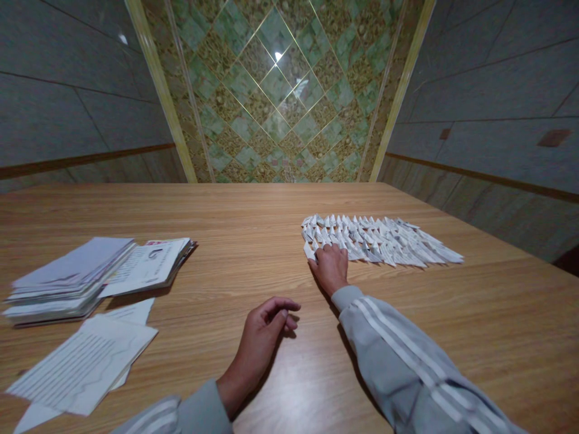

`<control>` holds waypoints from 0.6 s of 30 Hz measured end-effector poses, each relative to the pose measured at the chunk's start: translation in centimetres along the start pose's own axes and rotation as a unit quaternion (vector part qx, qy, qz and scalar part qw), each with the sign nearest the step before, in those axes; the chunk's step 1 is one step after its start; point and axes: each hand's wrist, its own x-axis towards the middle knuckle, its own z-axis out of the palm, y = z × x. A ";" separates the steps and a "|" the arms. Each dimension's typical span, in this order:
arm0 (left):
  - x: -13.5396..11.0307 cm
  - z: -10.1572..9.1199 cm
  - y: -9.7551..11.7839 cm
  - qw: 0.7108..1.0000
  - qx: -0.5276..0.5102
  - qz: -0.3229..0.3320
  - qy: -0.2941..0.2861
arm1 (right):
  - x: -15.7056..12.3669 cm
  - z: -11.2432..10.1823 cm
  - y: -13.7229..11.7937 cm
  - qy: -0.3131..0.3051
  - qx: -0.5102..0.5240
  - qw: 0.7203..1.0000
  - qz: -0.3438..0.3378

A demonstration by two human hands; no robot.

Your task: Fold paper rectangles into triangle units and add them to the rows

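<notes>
A wooden table [235, 241] carries the folded-paper rows [375, 238]. Well left of these rows lie a paper stack [75, 271], loose sheets [85, 361] with parallel lines, and a printed page [151, 265], its red and black print illegible. The left hand [266, 325], nearer than the rows, curls loosely around nothing. The right hand [332, 268] bends its fingers at the rows' near-left corner; whether they grip a piece, I cannot tell.
</notes>
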 end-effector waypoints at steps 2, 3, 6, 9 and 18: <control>0.0 0.0 0.0 1.000 0.001 0.002 -0.001 | 0.1 0.1 -0.1 -0.002 -0.001 1.000 0.002; 0.0 0.0 -0.1 1.000 0.001 0.002 -0.001 | 0.2 0.1 -0.1 -0.003 -0.001 1.000 0.004; 0.0 0.0 -0.1 1.000 0.001 -0.001 -0.003 | 0.3 0.1 -0.1 -0.005 -0.002 1.000 0.011; 0.0 0.0 -0.1 1.000 -0.002 -0.003 -0.004 | 0.4 0.1 -0.1 -0.008 -0.002 1.000 0.021; -0.1 0.1 0.2 1.000 -0.010 -0.005 -0.007 | 0.7 -0.2 0.1 -0.012 0.002 0.999 0.041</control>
